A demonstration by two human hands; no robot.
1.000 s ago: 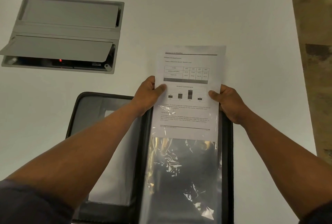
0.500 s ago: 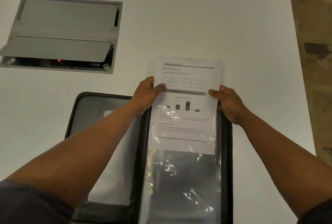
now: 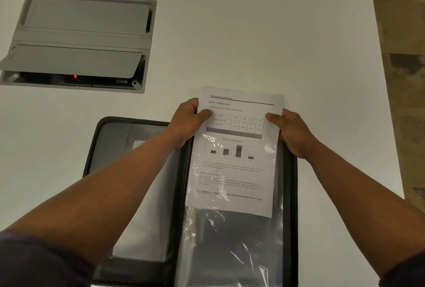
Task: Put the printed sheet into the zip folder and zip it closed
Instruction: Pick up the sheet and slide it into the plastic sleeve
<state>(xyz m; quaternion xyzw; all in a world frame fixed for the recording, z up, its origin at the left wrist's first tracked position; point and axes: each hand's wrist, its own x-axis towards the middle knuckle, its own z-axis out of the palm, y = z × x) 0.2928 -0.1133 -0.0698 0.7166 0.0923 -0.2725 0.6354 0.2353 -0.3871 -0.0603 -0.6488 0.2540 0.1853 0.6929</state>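
**Sheet Partway In, Zip Not Done**

Open on the white table (image 3: 253, 22): the black zip folder (image 3: 292, 194), lying flat, both halves showing. On the right half, a clear plastic sleeve (image 3: 230, 252), shiny and crinkled.

Partly inside that sleeve: the printed sheet (image 3: 232, 164). Lower part under the shiny plastic, with the crinkles showing over the words and the small bar chart. Top part poking out past the far edge of the folder, up over the table. Below the sheet's bottom edge, plenty of dark sleeve with nothing in it.

Holding the sheet on its left edge: the left hand (image 3: 186, 121), thumb on top of the paper, fingers curled behind, pinching it. On the right edge: the right hand (image 3: 292, 132), thumb on top too, pinching the same way. Both hands near the top of the sheet.

Done so far, going by this: folder opened, sheet started into the sleeve.

Left to do, most likely: slide the sheet all the way down, let go, fold the left half over, pull the zip around. Zip pull not easy to spot here.

Off to the far left, a grey box (image 3: 78, 40) set into the table, flap up, a small red light inside. Not part of the job.
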